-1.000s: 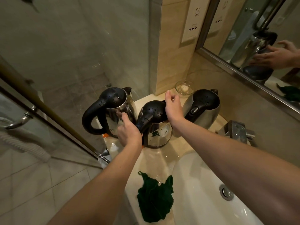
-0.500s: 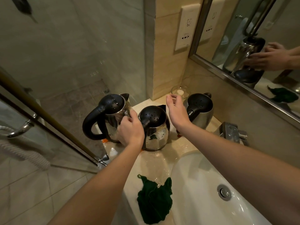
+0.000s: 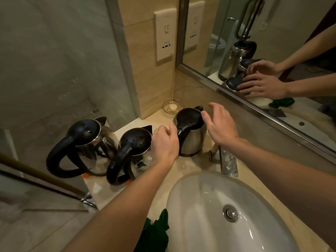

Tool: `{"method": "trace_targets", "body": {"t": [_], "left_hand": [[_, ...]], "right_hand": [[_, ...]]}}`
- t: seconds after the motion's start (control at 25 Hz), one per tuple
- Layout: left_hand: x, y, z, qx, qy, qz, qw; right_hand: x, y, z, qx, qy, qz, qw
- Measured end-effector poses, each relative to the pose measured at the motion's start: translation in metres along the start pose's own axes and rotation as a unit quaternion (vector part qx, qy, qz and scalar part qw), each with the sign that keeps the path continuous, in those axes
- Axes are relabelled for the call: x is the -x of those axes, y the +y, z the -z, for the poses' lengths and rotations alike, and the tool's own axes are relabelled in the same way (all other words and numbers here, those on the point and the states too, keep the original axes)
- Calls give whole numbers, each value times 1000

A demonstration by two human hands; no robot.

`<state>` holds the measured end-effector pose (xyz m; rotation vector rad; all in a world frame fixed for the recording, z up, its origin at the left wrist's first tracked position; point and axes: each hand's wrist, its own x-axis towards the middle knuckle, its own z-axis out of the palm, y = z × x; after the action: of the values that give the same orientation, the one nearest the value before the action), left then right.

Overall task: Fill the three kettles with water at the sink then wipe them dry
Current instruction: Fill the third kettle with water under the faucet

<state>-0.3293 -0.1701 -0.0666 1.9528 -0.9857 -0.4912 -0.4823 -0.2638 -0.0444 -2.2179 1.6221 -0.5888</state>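
Three steel kettles with black lids and handles stand in a row on the wet beige counter: the left kettle (image 3: 87,148), the middle kettle (image 3: 133,151) and the right kettle (image 3: 191,132). My left hand (image 3: 166,142) hovers between the middle and right kettles, fingers loosely curled, holding nothing. My right hand (image 3: 221,127) is spread open just right of the right kettle's lid, fingertips near its spout. A dark green cloth (image 3: 154,233) lies crumpled on the counter's front edge, left of the white sink basin (image 3: 209,206).
A chrome tap (image 3: 226,160) sits behind the basin. A small glass dish (image 3: 171,107) stands in the back corner. A mirror (image 3: 272,51) runs along the right wall, a wall socket (image 3: 165,33) beside it. A glass shower door (image 3: 54,70) borders the counter's left.
Both hands have moved right, away from the left and middle kettles to either side of the right kettle. The view has shifted right as well.
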Motion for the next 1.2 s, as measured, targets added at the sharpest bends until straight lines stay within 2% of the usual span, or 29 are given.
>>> {"method": "trace_targets", "body": {"t": [0.2, 0.36, 0.44, 0.68, 0.84, 1.08, 1.2], "left_hand": [[0, -1, -35, -21, -39, 70, 997], [-11, -1, -47, 79, -9, 210, 975], [-13, 4, -45, 111, -1, 233, 966], [-3, 16, -29, 180, 20, 245, 953], [19, 24, 0, 226, 9, 250, 941], [63, 17, 61, 208, -42, 203, 956], [87, 3, 82, 207, -90, 179, 958]], "right_hand": [[-13, 23, -12, -21, -32, -24, 999], [-13, 31, -16, -61, -33, -43, 997], [-9, 32, -14, -85, -35, -55, 994], [4, 20, 1, -180, -1, -115, 977], [24, 3, 11, -335, 7, -212, 918], [78, -23, 22, -440, -10, -266, 858], [109, -40, 20, -458, -27, -271, 846]]}}
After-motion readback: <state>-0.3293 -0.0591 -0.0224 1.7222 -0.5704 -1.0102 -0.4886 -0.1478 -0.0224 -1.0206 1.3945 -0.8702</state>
